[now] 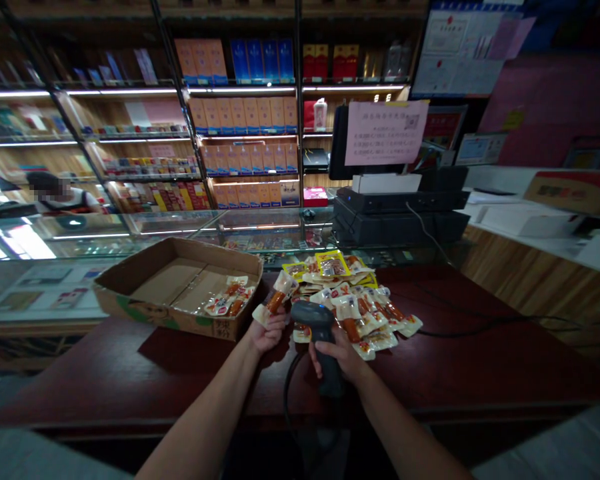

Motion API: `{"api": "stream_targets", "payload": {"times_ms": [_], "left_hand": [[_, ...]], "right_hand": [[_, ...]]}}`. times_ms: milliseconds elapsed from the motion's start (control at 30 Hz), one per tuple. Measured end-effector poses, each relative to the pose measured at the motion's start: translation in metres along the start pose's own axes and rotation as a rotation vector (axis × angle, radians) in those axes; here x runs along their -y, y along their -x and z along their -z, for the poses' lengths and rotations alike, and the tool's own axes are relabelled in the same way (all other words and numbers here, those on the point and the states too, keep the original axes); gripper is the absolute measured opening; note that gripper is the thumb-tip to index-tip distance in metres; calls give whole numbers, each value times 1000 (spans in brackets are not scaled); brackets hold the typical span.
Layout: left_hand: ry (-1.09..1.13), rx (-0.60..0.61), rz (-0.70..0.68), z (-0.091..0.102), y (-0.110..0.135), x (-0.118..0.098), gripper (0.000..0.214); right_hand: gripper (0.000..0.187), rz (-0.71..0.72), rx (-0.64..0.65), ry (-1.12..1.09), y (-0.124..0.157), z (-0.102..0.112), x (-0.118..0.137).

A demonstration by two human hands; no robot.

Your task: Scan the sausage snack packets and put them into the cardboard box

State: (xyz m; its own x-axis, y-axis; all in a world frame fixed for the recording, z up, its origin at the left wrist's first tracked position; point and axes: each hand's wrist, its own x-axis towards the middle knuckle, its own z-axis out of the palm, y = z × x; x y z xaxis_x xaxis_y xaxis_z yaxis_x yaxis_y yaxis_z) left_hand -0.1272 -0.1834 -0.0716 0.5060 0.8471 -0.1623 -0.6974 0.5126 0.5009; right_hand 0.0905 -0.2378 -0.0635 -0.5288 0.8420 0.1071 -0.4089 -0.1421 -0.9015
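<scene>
My left hand (270,332) is closed on a sealed sausage packet (279,295), raised a little above the table with its reddish-brown sausage showing through the clear wrapper. Wrapped round the handle of a dark barcode scanner (314,315) is my right hand (344,355). The scanner's head points away from me, beside the packet, and its cable hangs below. A pile of similar sausage packets (375,323) lies just beyond my right hand, with yellow-edged packets (333,265) stacked behind it. To the left, a cardboard box (167,315) without a lid holds several packets (235,293).
The dark red table (190,373) meets a glass display counter (240,220) at its far side. A monitor (339,143) with a pink notice stands on black equipment (395,223) at the back right. Black cables (460,327) cross the table's right side. A person (65,193) is behind the counter at far left.
</scene>
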Motion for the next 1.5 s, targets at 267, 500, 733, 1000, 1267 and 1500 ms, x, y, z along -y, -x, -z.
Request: {"api": "stream_targets", "payload": {"times_ms": [267,500,733,1000,1267,1500], "left_hand": [[91,64,210,5,-1,-1,13],[35,76,156,5,2,-3,15],[74,34,176,0,3,-3,18],[44,16,151,-2,3,0,19],[-227,-6,-40,-48,22,-25,13],[-893,-544,-502,-58,69,-109,15]], "right_hand": [[32,60,-240,3,-7,2,1],[34,73,-396,-21,-10,4,1],[27,53,-320,43,-8,1,1],[27,68,-338,11,-8,0,3],[30,33,-273,-15,-18,-17,14],[36,36,-124,5,-46,-55,23]]}}
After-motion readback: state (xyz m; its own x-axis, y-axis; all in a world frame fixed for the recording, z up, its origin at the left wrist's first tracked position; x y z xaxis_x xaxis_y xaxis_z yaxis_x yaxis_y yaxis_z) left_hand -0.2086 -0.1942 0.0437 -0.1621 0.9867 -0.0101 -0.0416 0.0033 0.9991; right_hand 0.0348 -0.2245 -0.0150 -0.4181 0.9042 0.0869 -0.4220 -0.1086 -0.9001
